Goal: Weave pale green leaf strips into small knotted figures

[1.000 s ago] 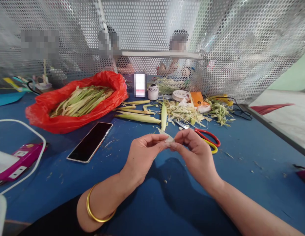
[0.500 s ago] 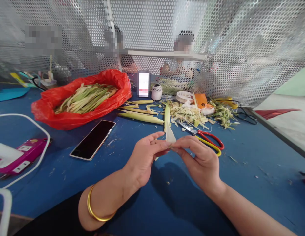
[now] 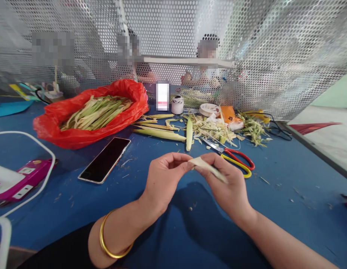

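A pale strip of corn husk (image 3: 209, 167) is pinched between my two hands, above the blue table (image 3: 162, 239). My left hand (image 3: 166, 179) grips its left end with thumb and fingers. Closed round the rest is my right hand (image 3: 226, 179), with the husk's free end lying across its fingers. Just beyond the hands a whole green-yellow husk leaf (image 3: 189, 134) lies lengthwise. Scissors (image 3: 237, 160) with red and yellow handles rest by my right hand. More husk leaves (image 3: 159, 133) lie to the left of the single leaf.
A red plastic bag (image 3: 89, 140) full of husks stands back left, a dark phone (image 3: 105, 160) in front of it. Husk scraps (image 3: 212, 129) are heaped back right near a white tape roll (image 3: 209, 109). A magenta power strip (image 3: 28, 179) sits left. People are behind the perforated screen (image 3: 168, 30).
The husk piece stood upright between my fingers; now it is turned down to the right, across my right hand. My left hand's fingers have curled in more.
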Demonstrator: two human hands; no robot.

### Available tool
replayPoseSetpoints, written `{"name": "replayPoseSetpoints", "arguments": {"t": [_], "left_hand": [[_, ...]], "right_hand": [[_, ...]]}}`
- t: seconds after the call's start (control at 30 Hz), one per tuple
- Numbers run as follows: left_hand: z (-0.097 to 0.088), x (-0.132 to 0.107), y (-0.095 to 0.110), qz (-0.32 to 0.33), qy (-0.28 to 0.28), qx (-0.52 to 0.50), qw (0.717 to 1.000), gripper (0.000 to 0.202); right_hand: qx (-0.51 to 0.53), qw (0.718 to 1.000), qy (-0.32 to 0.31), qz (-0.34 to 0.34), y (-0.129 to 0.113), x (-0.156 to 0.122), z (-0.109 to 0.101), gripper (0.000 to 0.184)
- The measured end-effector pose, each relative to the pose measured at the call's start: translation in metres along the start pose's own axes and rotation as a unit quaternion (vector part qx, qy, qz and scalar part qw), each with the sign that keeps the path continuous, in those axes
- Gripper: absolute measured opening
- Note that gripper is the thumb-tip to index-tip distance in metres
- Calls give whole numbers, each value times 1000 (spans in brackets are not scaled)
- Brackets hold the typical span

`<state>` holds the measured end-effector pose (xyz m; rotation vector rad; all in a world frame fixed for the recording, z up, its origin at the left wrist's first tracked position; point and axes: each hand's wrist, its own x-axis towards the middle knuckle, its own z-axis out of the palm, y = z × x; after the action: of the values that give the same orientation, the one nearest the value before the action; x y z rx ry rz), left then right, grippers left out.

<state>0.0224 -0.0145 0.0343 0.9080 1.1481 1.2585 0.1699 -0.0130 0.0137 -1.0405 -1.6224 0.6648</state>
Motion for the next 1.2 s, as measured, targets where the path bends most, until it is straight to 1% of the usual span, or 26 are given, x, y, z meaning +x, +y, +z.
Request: {"name": "replayPoseSetpoints", "arguments": {"t": [0.13, 0.23, 0.3, 0.43, 0.5, 0.57, 0.63, 0.73, 0.8, 0.87, 0.97, 1.03, 1.1, 1.17, 1.2], "left_hand": [[0, -1, 2, 45, 8, 79, 996, 13], [-2, 0, 1, 74, 0, 131, 989, 13], [-4, 0, -1, 97, -8, 156, 983, 13], [-6, 0, -5, 151, -25, 198, 968, 14], [-6, 0, -6, 166, -31, 210, 963, 18], [-6, 1, -6, 167, -36, 210, 963, 19], [-6, 2, -5, 148, -44, 192, 969, 16], [-6, 5, -3, 90, -51, 137, 985, 15], [-6, 7, -3, 43, -47, 79, 995, 16], [-6, 8, -3, -15, -44, 9, 999, 19], [-5, 9, -4, -83, -50, -62, 993, 21], [-5, 8, -4, -97, -55, -72, 991, 19], [-4, 7, -3, -95, -56, -73, 991, 15], [-3, 6, -4, -86, -55, -72, 992, 14], [-3, 6, -4, -79, -52, -67, 993, 14]], "right_hand": [[54, 994, 10, 89, -4, -1, 0, 7], [65, 988, 19, 135, -5, 0, 0, 9], [67, 987, 29, 142, -4, 0, 1, 10], [86, 988, 41, 119, -2, 1, 1, 8], [96, 987, 39, 120, -3, 2, 1, 6], [106, 986, 33, 127, -6, 4, 0, 5], [118, 983, 23, 141, -9, 6, -1, 6], [136, 978, 14, 160, -7, 8, -1, 4], [137, 980, 12, 146, -3, 8, 0, 2], [111, 989, 9, 98, 1, 7, 0, 3], [24, 1000, 5, -13, 6, 5, -1, 11], [-31, 997, 1, -77, 6, 4, -3, 13], [-60, 992, -4, -108, 7, 4, -4, 12], [-56, 993, -2, -101, 7, 4, -4, 11], [-45, 995, -2, -86, 7, 4, -3, 10]]}}
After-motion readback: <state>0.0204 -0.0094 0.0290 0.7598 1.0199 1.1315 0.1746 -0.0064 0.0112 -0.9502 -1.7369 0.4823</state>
